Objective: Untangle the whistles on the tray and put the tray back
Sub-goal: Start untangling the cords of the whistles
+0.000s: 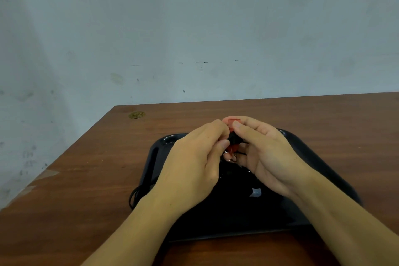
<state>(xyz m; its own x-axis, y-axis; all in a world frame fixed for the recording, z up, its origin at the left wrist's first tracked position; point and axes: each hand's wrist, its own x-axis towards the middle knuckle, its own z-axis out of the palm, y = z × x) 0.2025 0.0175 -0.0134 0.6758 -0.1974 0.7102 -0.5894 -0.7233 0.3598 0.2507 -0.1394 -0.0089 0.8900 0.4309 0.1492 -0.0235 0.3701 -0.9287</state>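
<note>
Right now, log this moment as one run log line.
stage: untangling | left hand: pinches whistles | right hand: pinches whistles | tray: on table, under hands | cord: hangs over tray's left rim

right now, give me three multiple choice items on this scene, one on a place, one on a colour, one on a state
1. Where does the tray sit?
A. on the wooden table
B. on the floor
C. on a chair

2. What colour is the whistle in the hands?
A. green
B. red
C. white

3. What are the left hand and right hand doing?
A. resting flat on the table
B. lifting the tray
C. both holding the whistle above the tray

Key: 1 A, brown tabletop surrounds the tray; 2 B, red shows between the fingers; 3 C, fingers curl round it.
</note>
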